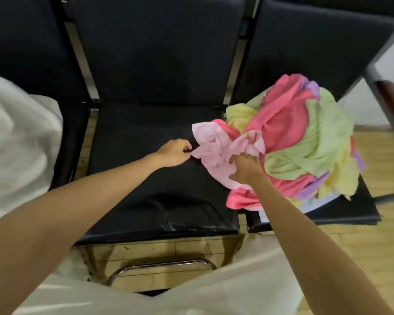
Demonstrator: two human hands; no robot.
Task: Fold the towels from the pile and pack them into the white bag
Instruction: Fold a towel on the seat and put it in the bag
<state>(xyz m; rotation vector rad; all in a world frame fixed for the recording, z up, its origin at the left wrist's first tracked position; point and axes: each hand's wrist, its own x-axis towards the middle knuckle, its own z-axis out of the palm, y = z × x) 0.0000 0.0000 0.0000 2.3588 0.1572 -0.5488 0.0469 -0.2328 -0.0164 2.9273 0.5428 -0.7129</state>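
On the middle seat the left hand pinched a corner of the pale pink towel, right hand gripping its bulk beside the pile; next: spread flat before folding, white bag waiting left

Towels still piled, one pale pink towel being pulled out.
Pile: crumpled pink, green, yellow, purple towels heaped on right seat. Pale pink towel unfolded, bunched, spilling from pile's left edge onto middle seat. White bag far left, slumped.
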